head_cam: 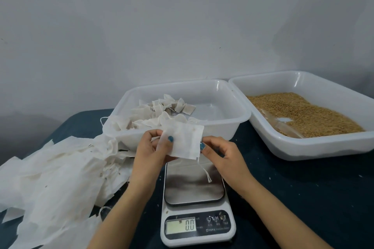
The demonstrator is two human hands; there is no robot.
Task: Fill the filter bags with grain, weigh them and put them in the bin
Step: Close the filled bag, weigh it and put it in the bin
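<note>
Both hands hold one empty filter bag (185,140) above the kitchen scale (197,206). The left hand (150,147) pinches its left edge, and the right hand (221,153) pinches its right edge. The scale's display (180,226) reads 0.0.

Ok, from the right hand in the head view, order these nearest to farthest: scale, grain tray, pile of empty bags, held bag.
1. Held bag, pinched by the right hand.
2. Scale, just below it.
3. Grain tray, to its right.
4. Pile of empty bags, far left.
</note>
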